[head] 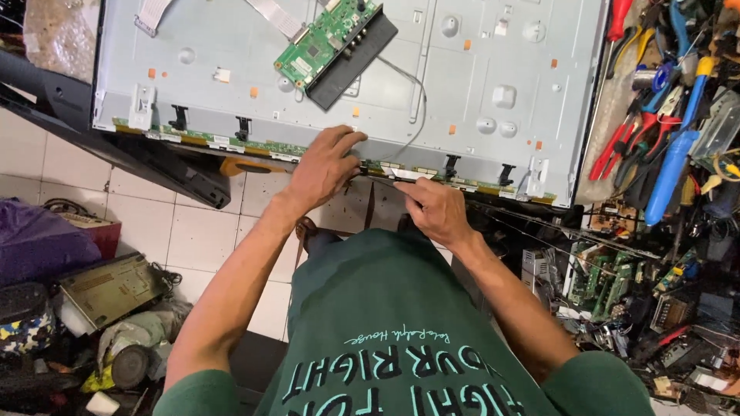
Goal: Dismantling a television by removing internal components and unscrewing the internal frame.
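Note:
A flat-screen panel (462, 85) lies back side up before me, its grey metal rear showing. A narrow green circuit strip (254, 144) runs along its near edge. My left hand (322, 166) grips that edge near the middle, fingers curled over the strip. My right hand (433, 209) is just to the right, pinching a thin flat ribbon or strip (402, 176) at the same edge. A green main circuit board (327, 38) sits on a black plate on the panel's back, with a white flat cable (275, 15) leading off it.
Screwdrivers and pliers with red and blue handles (663, 131) fill the right side. Loose circuit boards (601, 273) and parts lie at lower right. A black stand piece (154, 158) and tiled floor (200, 231) are at left, with a purple bag (35, 239) and boxes.

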